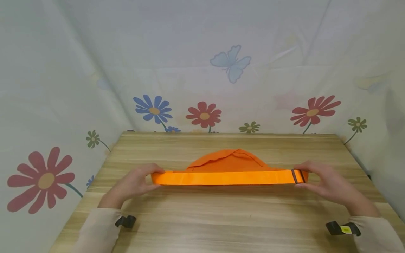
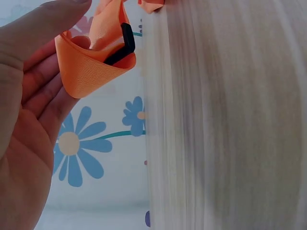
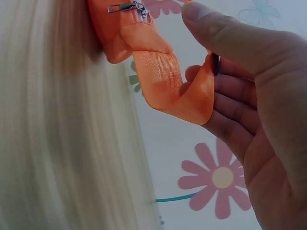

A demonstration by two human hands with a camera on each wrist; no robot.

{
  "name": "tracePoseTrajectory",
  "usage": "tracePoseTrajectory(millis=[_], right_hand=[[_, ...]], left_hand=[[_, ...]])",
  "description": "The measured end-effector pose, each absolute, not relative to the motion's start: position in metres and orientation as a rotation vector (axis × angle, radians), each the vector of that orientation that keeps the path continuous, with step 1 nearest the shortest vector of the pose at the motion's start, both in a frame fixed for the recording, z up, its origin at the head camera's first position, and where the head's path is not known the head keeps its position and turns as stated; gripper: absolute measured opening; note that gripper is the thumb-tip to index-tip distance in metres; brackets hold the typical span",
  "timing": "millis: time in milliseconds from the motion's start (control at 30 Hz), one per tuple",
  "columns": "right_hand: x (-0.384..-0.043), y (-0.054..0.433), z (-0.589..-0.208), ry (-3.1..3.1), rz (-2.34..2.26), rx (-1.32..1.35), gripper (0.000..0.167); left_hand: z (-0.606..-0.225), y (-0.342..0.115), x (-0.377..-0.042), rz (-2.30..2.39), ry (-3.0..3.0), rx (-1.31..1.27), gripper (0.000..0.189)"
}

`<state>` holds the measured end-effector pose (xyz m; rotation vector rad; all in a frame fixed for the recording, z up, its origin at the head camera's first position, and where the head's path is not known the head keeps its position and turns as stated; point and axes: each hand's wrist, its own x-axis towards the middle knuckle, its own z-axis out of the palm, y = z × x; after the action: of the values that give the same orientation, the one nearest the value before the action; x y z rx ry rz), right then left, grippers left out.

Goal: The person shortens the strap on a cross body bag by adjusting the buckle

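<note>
An orange waist bag (image 1: 226,162) of thin cloth lies on the wooden table, its rounded top toward the back wall. In front of it the bag's orange strap (image 1: 221,178) runs straight from hand to hand. My left hand (image 1: 136,181) holds the strap's left end, thumb over the loop and fingers inside it. At the other end, my right hand (image 1: 329,181) grips the looped strap beside a dark slider buckle (image 1: 298,176). The right wrist view shows a metal zipper pull (image 3: 122,7) on the bag. A black buckle piece (image 2: 123,45) appears inside the loop in the left wrist view.
The wood-grain table (image 1: 221,218) reaches back to a pale cloth wall (image 1: 177,42) printed with flowers and a butterfly. Similar cloth hangs at both sides. Black bands (image 1: 126,221) sit at both wrists, by the light sleeves (image 1: 99,228).
</note>
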<state>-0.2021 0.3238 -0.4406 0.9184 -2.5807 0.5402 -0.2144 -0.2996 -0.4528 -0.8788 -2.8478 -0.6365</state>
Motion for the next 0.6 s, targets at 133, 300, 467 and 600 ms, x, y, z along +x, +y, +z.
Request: tracePoseTrajectory(millis=[133, 300, 467, 600], right_hand=[[-0.201, 0.324, -0.446, -2.633, 0.551, 0.911, 0.061], [-0.202, 0.322, -0.454, -2.656, 0.557, 0.933, 0.057], [-0.202, 0.322, -0.459, -2.797, 0.593, 0.874, 0.058], [-0.202, 0.321, -0.464, -2.817, 0.626, 0.872, 0.058]], left_hand=[[-0.455, -0.298, -0.213, -0.592, -2.892, -0.893, 0.045], [-0.462, -0.299, -0.211, -0.59, -2.919, -0.937, 0.041], [-0.468, -0.299, -0.21, -0.575, -2.945, -0.943, 0.04], [-0.469, -0.299, -0.21, -0.563, -2.968, -0.924, 0.039]])
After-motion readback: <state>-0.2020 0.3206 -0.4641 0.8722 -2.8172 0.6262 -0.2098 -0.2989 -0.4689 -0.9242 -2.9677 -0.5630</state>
